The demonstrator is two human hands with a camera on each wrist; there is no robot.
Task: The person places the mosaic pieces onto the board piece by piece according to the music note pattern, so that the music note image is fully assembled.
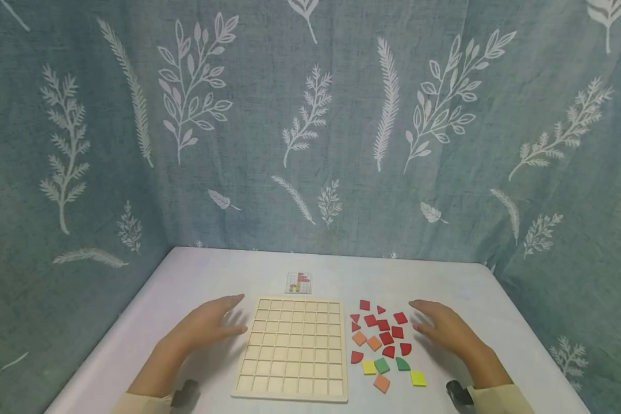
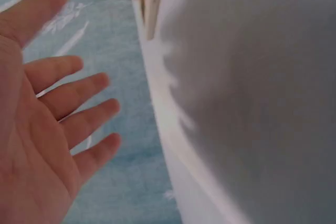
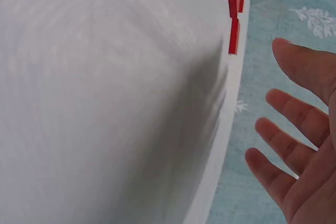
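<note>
My left grip [image 1: 207,323] is wide and empty, with the grid board [image 1: 295,341] just right of it; left of my empty, relaxed right grip [image 1: 442,325] lie coloured tiles [image 1: 386,338], probably spread for easy choosing.

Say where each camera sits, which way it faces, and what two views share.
Head: on the head, facing forward and down at board, card and tiles; left hand, right hand and sleeves show.
Left wrist: on that wrist, facing table and board's edge; left hand shows.
Right wrist: on that wrist, facing table and red tiles; right hand shows.
Head and right wrist share red tiles.
</note>
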